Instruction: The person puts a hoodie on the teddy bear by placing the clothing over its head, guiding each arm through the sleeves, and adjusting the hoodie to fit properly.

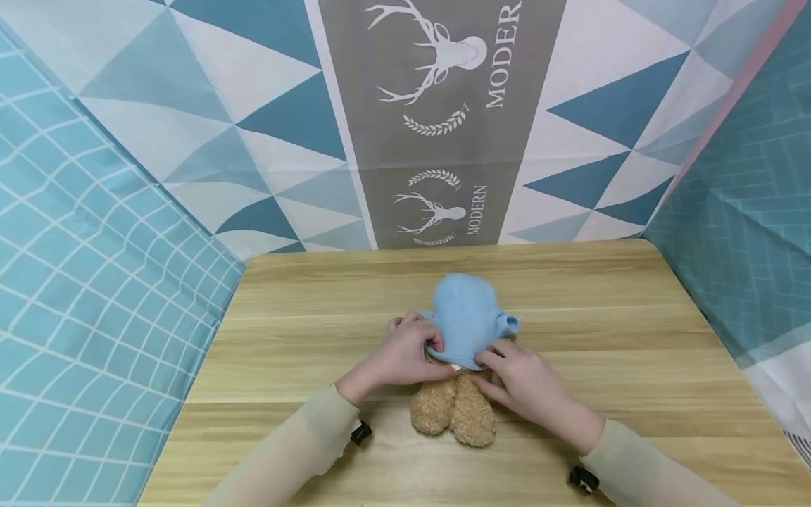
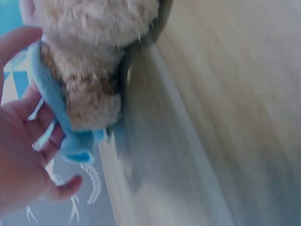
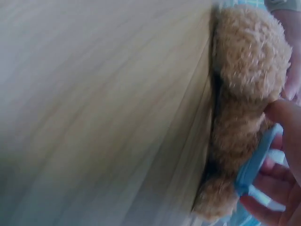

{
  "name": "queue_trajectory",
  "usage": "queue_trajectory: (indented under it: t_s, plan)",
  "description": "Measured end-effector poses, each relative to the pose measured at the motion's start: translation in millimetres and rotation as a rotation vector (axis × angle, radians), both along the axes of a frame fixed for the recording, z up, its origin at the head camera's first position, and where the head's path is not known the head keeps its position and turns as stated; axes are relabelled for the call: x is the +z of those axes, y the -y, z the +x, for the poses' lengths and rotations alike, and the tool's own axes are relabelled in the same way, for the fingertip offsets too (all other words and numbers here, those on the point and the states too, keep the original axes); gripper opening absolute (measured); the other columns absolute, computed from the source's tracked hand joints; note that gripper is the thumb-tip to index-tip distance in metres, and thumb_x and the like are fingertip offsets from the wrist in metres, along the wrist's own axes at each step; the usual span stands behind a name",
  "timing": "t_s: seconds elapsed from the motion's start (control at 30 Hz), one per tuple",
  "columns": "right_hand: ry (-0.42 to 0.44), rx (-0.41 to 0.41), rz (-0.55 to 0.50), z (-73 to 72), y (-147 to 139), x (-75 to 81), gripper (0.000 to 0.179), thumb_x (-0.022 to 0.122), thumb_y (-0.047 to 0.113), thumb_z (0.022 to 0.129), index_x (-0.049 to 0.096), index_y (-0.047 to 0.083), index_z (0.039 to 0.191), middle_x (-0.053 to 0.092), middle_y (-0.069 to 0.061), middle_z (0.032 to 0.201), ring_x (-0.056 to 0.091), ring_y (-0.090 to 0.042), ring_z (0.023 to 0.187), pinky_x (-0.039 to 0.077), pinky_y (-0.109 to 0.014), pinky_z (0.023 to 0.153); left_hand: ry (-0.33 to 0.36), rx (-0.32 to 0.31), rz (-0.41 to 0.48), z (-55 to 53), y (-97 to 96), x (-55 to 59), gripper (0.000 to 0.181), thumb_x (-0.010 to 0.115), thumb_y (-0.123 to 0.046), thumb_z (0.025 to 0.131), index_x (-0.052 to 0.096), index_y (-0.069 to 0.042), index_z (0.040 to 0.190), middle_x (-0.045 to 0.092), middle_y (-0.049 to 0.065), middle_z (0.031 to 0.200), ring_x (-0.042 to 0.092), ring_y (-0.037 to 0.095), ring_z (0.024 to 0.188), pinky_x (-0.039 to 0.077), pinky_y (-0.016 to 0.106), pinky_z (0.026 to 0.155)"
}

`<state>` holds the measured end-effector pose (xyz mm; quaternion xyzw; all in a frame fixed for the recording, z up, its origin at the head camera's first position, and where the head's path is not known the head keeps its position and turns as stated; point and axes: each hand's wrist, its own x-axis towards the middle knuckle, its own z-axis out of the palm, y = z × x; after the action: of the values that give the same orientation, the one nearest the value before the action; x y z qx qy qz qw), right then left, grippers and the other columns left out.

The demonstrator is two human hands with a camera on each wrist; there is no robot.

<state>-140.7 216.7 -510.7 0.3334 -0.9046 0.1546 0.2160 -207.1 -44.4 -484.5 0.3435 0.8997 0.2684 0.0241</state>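
Note:
A tan plush toy (image 1: 472,415) with curly fur lies on the table, its two rounded legs toward me. Light blue cloth clothing (image 1: 464,313) with short sleeves covers its upper part; the head is hidden. My left hand (image 1: 408,352) pinches the left side of the clothing's lower hem, thumb near the fur. At the right side of that hem, my right hand (image 1: 526,380) pinches the edge between thumb and fingers. In the right wrist view, the hem (image 3: 254,162) stands slightly off the fur. A small white bit (image 1: 456,367) shows between the hands.
The wooden table (image 1: 304,331) has light and dark grain. Behind it hangs a patterned cloth (image 1: 437,155) with deer heads and triangles. A blue grid cloth (image 1: 95,282) borders the left, and a teal cloth (image 1: 747,232) the right.

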Motion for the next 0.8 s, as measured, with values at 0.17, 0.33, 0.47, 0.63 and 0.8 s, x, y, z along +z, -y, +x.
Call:
queue_trajectory:
  t_s: [0.17, 0.33, 0.47, 0.63, 0.8]
  plan:
    - [-0.070, -0.076, 0.056, -5.1, 14.9, -1.8, 0.035, 0.089, 0.031, 0.086, 0.060, 0.013, 0.091, 0.056, 0.002, 0.083, 0.057, -0.020, 0.072, 0.053, -0.043, 0.074, -0.117, 0.084, -0.034, 4.5, -11.8, -6.2, 0.043, 0.090, -0.036, 0.077, 0.049, -0.025, 0.070, 0.050, -0.015, 0.074, 0.051, 0.018, 0.098, 0.036, 0.061, 0.099]
    - [-0.135, -0.113, 0.073, -14.0, 25.7, -4.9, 0.034, 0.086, 0.023, 0.085, 0.052, 0.015, 0.084, 0.056, 0.001, 0.071, 0.059, -0.023, 0.063, 0.047, -0.047, 0.077, -0.195, 0.123, -0.045, 7.8, -20.0, -9.4, 0.050, 0.086, -0.026, 0.081, 0.041, -0.024, 0.062, 0.043, -0.012, 0.064, 0.053, 0.018, 0.091, 0.038, 0.059, 0.096]
    - [-0.129, -0.087, 0.027, -18.0, 31.5, -6.1, 0.032, 0.079, 0.007, 0.082, 0.049, 0.017, 0.078, 0.049, 0.004, 0.062, 0.051, -0.017, 0.052, 0.041, -0.034, 0.055, -0.255, 0.101, -0.050, 9.0, -21.5, -10.8, 0.055, 0.082, -0.012, 0.080, 0.033, -0.024, 0.057, 0.035, -0.013, 0.058, 0.055, 0.017, 0.088, 0.042, 0.057, 0.093]
    - [-0.053, -0.038, 0.032, -19.2, 32.9, 1.0, 0.040, 0.079, -0.002, 0.080, 0.045, 0.019, 0.074, 0.043, 0.006, 0.061, 0.042, -0.011, 0.052, 0.038, -0.028, 0.045, -0.262, 0.051, 0.004, 8.1, -19.4, -12.6, 0.053, 0.073, 0.006, 0.070, 0.029, -0.024, 0.059, 0.023, -0.013, 0.058, 0.052, 0.017, 0.083, 0.045, 0.059, 0.092]
    - [0.050, 0.020, 0.111, -15.7, 27.2, 14.6, 0.032, 0.083, 0.005, 0.082, 0.054, 0.018, 0.079, 0.054, 0.006, 0.072, 0.051, -0.012, 0.061, 0.047, -0.028, 0.053, -0.136, -0.006, 0.036, -1.1, -2.2, -5.7, 0.041, 0.088, -0.008, 0.079, 0.051, -0.023, 0.067, 0.046, -0.015, 0.067, 0.054, 0.019, 0.088, 0.046, 0.055, 0.088]
